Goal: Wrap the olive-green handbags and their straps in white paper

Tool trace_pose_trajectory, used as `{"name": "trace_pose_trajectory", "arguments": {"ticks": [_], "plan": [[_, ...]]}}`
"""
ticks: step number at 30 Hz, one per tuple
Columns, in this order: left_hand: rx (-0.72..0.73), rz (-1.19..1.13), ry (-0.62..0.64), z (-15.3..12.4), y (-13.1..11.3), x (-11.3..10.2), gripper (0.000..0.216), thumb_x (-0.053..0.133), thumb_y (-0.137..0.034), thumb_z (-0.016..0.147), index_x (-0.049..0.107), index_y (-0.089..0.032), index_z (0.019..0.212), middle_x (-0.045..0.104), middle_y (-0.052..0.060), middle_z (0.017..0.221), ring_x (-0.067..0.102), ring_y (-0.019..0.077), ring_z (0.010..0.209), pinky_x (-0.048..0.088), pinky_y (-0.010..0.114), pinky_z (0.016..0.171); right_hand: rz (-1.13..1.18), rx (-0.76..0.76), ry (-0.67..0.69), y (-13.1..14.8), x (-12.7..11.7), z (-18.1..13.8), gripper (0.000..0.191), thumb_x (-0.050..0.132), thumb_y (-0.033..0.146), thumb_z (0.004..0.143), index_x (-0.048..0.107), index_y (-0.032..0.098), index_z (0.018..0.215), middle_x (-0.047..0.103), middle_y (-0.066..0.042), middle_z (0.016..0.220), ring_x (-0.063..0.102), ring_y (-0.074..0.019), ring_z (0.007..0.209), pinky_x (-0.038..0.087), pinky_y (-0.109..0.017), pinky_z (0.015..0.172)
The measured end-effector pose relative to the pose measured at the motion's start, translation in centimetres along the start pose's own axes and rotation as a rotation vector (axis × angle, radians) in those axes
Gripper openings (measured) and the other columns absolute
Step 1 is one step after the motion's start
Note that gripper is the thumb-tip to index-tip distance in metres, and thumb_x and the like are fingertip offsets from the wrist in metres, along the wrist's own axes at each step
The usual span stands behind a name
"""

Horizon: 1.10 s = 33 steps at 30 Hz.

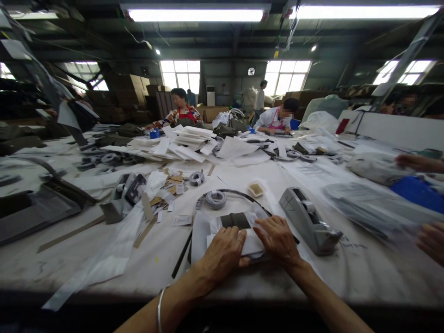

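Observation:
In front of me on the table lies a dark olive handbag, partly wrapped in white paper and clear plastic. Its dark strap arches out behind it. My left hand grips the near side of the wrapping, fingers on top and thumb lower down. Beside it, my right hand holds the wrapping's right side, its fingers bent over the top. A coil of grey strap rests inside the arch. Just right of my right hand stands a grey tape dispenser.
Another tape dispenser stands to the left, near scattered cardboard pieces and an olive bag. A small tray sits behind the strap. White sheets are piled farther back. At right, a co-worker's hands are by plastic-covered goods.

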<state>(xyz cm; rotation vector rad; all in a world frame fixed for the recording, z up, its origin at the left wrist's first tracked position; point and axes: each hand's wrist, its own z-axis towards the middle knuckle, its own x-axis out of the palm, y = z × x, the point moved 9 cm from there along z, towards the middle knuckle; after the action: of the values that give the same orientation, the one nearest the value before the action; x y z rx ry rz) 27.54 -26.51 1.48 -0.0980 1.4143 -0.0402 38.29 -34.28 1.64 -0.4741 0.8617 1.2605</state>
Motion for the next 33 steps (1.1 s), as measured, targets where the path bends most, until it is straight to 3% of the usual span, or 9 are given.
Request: {"name": "trace_pose_trajectory", "arguments": {"ticks": [5,9,11,14,18,20,23,29,33], "plan": [[0.031,0.099,-0.077,-0.6,-0.7,1.4,0.061,0.068,-0.039,0.087,0.046,-0.011,0.136,0.062,0.017,0.118,0.062,0.0311,0.105,0.051,0.044,0.092,0.095,0.084,-0.027,-0.5,-0.1,0.2,0.032,0.045,0.042,0.101,0.068,0.021,0.107,0.072,-0.007,0.1,0.064,-0.0254,0.094,0.041,-0.044,0.092],[0.047,0.033,-0.174,-1.4,0.9,0.2,0.067,0.067,-0.06,0.083,0.053,-0.017,0.132,0.054,0.018,0.138,0.053,0.0332,0.126,0.041,0.05,0.109,0.325,0.35,-0.143,-3.3,-3.0,-1.5,0.043,0.051,0.055,0.092,0.065,0.022,0.116,0.068,-0.008,0.117,0.061,-0.0291,0.111,0.043,-0.048,0.1],[-0.027,-0.035,-0.225,-1.6,3.9,-1.6,0.055,0.064,-0.058,0.086,0.058,-0.021,0.127,0.054,0.014,0.141,0.05,0.0312,0.13,0.039,0.049,0.112,0.482,0.651,-0.182,-6.2,-4.0,-4.6,0.053,0.058,0.063,0.082,0.064,0.023,0.116,0.067,-0.009,0.121,0.061,-0.0311,0.112,0.048,-0.048,0.097],[-0.304,-0.127,-0.251,-1.8,11.6,-3.9,0.041,0.057,-0.042,0.094,0.057,-0.022,0.13,0.051,0.011,0.143,0.045,0.0277,0.135,0.035,0.046,0.114,0.859,1.171,-0.225,-8.9,-3.1,-11.3,0.072,0.076,0.069,0.058,0.062,0.019,0.107,0.072,-0.011,0.106,0.066,-0.0342,0.104,0.057,-0.045,0.083],[-0.601,-0.23,-0.095,-0.6,20.9,-2.5,0.048,0.052,-0.032,0.093,0.048,-0.012,0.136,0.049,0.016,0.144,0.046,0.0266,0.135,0.034,0.039,0.114,1.46,1.598,0.048,-4.3,2.1,-16.1,0.078,0.095,0.053,0.037,0.061,0.016,0.098,0.073,-0.017,0.1,0.069,-0.0356,0.1,0.059,-0.04,0.079],[-0.62,-0.248,-0.035,0.8,23.1,-1.1,0.05,0.055,-0.026,0.088,0.048,-0.009,0.135,0.055,0.018,0.138,0.053,0.0261,0.128,0.04,0.035,0.108,1.649,1.669,0.224,-0.7,4.1,-15.7,0.079,0.097,0.05,0.037,0.062,0.015,0.099,0.071,-0.02,0.107,0.068,-0.0352,0.103,0.059,-0.039,0.084],[-0.619,-0.264,0.054,2.9,24.2,1.2,0.046,0.059,-0.018,0.079,0.055,-0.013,0.125,0.066,0.013,0.121,0.064,0.0248,0.112,0.049,0.031,0.093,1.75,1.64,0.281,1.8,6.0,-13.2,0.079,0.094,0.061,0.04,0.064,0.014,0.096,0.071,-0.019,0.107,0.067,-0.0333,0.107,0.057,-0.037,0.088],[-0.614,-0.207,0.038,4.2,24.3,2.7,0.038,0.047,-0.005,0.078,0.06,-0.016,0.111,0.064,0.013,0.119,0.061,0.0246,0.114,0.045,0.032,0.093,1.65,1.559,0.272,0.7,9.0,-9.8,0.069,0.083,0.075,0.049,0.068,0.02,0.088,0.073,-0.007,0.091,0.071,-0.0236,0.086,0.058,-0.031,0.073],[-0.563,-0.207,0.014,4.2,23.2,3.1,0.04,0.046,-0.002,0.079,0.059,-0.018,0.113,0.063,0.009,0.119,0.059,0.0214,0.115,0.041,0.031,0.1,1.734,1.57,0.269,1.2,11.1,-8.3,0.063,0.083,0.071,0.052,0.07,0.021,0.087,0.074,-0.007,0.085,0.07,-0.0247,0.09,0.058,-0.032,0.079]]}}
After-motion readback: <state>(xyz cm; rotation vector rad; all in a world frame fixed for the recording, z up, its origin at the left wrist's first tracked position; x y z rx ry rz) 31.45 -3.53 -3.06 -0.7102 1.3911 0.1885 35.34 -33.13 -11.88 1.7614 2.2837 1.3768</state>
